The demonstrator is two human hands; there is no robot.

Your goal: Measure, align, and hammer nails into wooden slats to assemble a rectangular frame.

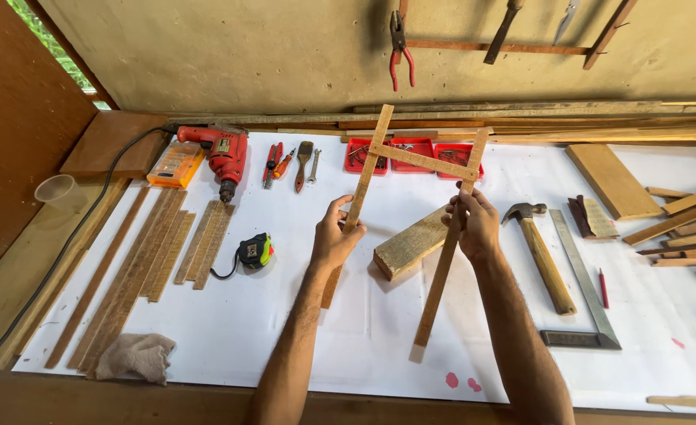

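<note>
White sheet [411, 330] covers the workbench below a plaster wall [245, 55]. Left hand [334, 236] and right hand [472, 224] each close around the wooden frame [411, 157]; drill [220, 153] at ten o'clock.

A single camera on the person's head looks forward and down over the table [300, 330]; it sits close enough that both forearms reach in from the bottom edge; the back wall [245, 55] fills the top of view.
</note>
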